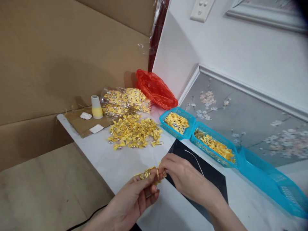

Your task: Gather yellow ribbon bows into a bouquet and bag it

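My left hand [138, 195] is closed around a small bunch of yellow ribbon bows [145, 175] with shiny gold ties. At the far end of the bunch, the fingers of my right hand [181, 171] are pinched together; my fingers partly cover what they grip there. Beyond both hands lies a loose pile of yellow ribbon bows [136, 130] with small silvery beads, spread on the white tabletop [103, 160]. Under my right forearm is a black mat [221, 184], with a thin white cord [196, 159] lying on it.
Blue baskets [271, 183] line the wall; two hold yellow bows. Behind the pile sit a clear bag of bows [126, 101] and a red plastic bag [157, 89]. A thread cone [96, 107] stands on cardboard [80, 126] beside white scraps [96, 128].
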Motion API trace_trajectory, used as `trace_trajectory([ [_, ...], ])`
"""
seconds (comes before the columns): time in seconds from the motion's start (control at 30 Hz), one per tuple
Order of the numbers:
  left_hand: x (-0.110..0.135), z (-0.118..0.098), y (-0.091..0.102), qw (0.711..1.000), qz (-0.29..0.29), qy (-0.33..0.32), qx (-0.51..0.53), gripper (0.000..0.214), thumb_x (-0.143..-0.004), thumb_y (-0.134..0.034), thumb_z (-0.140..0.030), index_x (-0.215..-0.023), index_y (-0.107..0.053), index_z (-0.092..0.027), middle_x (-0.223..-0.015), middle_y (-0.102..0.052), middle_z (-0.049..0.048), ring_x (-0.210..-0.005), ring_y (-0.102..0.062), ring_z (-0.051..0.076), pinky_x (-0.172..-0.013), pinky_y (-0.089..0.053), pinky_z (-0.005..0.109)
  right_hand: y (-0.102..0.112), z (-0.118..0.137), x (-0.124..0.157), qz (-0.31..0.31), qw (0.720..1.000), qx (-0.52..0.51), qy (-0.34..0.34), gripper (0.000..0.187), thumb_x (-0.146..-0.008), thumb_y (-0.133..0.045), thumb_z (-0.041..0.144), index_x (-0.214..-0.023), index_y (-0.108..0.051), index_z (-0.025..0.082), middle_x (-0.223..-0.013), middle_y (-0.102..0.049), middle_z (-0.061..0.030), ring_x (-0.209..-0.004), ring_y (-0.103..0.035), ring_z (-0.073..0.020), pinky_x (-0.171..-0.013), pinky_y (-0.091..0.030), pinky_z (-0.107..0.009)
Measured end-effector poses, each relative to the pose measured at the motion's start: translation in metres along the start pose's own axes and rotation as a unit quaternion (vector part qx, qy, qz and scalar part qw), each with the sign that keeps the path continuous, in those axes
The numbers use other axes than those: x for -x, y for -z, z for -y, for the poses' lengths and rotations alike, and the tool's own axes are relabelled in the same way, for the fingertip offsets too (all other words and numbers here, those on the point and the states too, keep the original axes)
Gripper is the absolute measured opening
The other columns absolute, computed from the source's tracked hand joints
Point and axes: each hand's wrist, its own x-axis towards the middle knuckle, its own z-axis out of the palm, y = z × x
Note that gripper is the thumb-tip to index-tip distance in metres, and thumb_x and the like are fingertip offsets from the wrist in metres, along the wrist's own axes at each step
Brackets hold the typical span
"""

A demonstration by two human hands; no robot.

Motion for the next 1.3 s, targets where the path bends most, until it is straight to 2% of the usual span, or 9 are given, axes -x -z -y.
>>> trace_trajectory([
  [0.23,0.002,0.001,0.003,0.999,0.016,0.017,0.047,0.006,-0.073,-0.073,-0.013,-0.077,-0.071,-0.009,-0.075,-0.066,0.0027,-0.052,-0.056,0.003,-0.06,-0.055,0.02,-0.012,0.005,-0.01,0.008,0.999,-0.016,0.028,0.03,-0.077,-0.044,-0.005,-0.086,-0.061,0.018,-0.09,-0.06,-0.0017,-0.084,-0.056,-0.0127,-0.075,-0.044,-0.023],
  [0.3,0.002,-0.001,0.003,0.997,0.024,0.03,0.061,0.007,-0.074,-0.072,-0.012,-0.078,-0.07,-0.007,-0.073,-0.064,0.0023,-0.053,-0.057,0.003,-0.062,-0.055,0.019,-0.015,-0.004,-0.016,-0.025,0.998,-0.061,0.021,0.03,-0.081,-0.043,-0.001,-0.092,-0.062,0.02,-0.095,-0.062,-0.002,-0.088,-0.058,-0.0131,-0.079,-0.045,-0.025],
  [0.37,0.002,-0.005,0.002,0.996,0.027,0.036,0.074,0.008,-0.075,-0.071,-0.01,-0.082,-0.07,-0.006,-0.072,-0.062,0.0016,-0.056,-0.058,0.004,-0.064,-0.056,0.019,-0.019,-0.023,-0.025,-0.111,0.984,-0.128,-0.062,0.024,-0.085,-0.046,0.008,-0.095,-0.063,0.021,-0.093,-0.064,-0.002,-0.087,-0.061,-0.014,-0.08,-0.046,-0.026],
  [0.43,0.002,-0.007,0.003,0.996,0.018,0.031,0.08,0.012,-0.076,-0.07,-0.01,-0.087,-0.07,-0.007,-0.076,-0.063,0.0023,-0.059,-0.061,0.005,-0.067,-0.056,0.021,-0.027,-0.048,-0.037,-0.203,0.934,-0.213,-0.204,0.012,-0.084,-0.053,0.022,-0.09,-0.064,0.02,-0.082,-0.064,-0.0016,-0.073,-0.062,-0.0142,-0.07,-0.05,-0.026],
  [0.6,0.002,-0.01,0.008,0.996,-0.015,0.013,0.084,0.017,-0.076,-0.069,-0.008,-0.093,-0.069,-0.007,-0.092,-0.068,0.0089,-0.065,-0.065,0.008,-0.073,-0.058,0.025,-0.055,-0.089,-0.068,-0.199,0.882,-0.299,-0.305,0.036,-0.082,-0.05,0.047,-0.07,-0.058,0.015,-0.062,-0.058,-0.0017,-0.041,-0.052,-0.01,-0.038,-0.045,-0.022],
  [0.77,0.006,-0.012,0.008,0.997,-0.028,0.006,0.077,0.019,-0.076,-0.068,-0.008,-0.095,-0.068,-0.005,-0.095,-0.069,0.0123,-0.065,-0.065,0.008,-0.073,-0.058,0.025,-0.071,-0.083,-0.085,-0.216,0.866,-0.329,-0.308,0.023,-0.074,-0.057,0.04,-0.07,-0.057,0.017,-0.054,-0.05,0.0043,-0.04,-0.05,-0.0089,-0.036,-0.041,-0.019],
  [1.0,-0.001,-0.016,0.01,0.995,-0.052,0.005,0.088,0.015,-0.077,-0.069,-0.012,-0.092,-0.068,-0.008,-0.092,-0.069,0.0089,-0.058,-0.062,0.007,-0.066,-0.059,0.024,-0.054,-0.081,-0.064,-0.225,0.875,-0.322,-0.283,0.017,-0.072,-0.061,0.034,-0.067,-0.06,0.018,-0.052,-0.052,0.0046,-0.04,-0.051,-0.0087,-0.039,-0.04,-0.017],
  [1.13,-0.006,-0.018,0.007,0.993,-0.072,-0.021,0.096,0.02,-0.081,-0.064,-0.013,-0.101,-0.066,-0.01,-0.103,-0.069,0.0095,-0.056,-0.06,0.006,-0.062,-0.059,0.024,-0.058,-0.09,-0.068,-0.239,0.845,-0.36,-0.314,0.025,-0.074,-0.059,0.042,-0.072,-0.059,0.017,-0.06,-0.055,0.001,-0.04,-0.051,-0.009,-0.037,-0.042,-0.02],
  [1.3,-0.007,-0.021,0.005,0.992,-0.075,-0.055,0.086,0.021,-0.084,-0.06,-0.012,-0.103,-0.066,-0.011,-0.105,-0.069,0.0101,-0.057,-0.061,0.006,-0.062,-0.059,0.024,-0.067,-0.091,-0.09,-0.262,0.821,-0.411,-0.297,0.033,-0.075,-0.056,0.049,-0.07,-0.052,0.017,-0.051,-0.041,0.0059,-0.04,-0.042,-0.0077,-0.038,-0.039,-0.019],
])
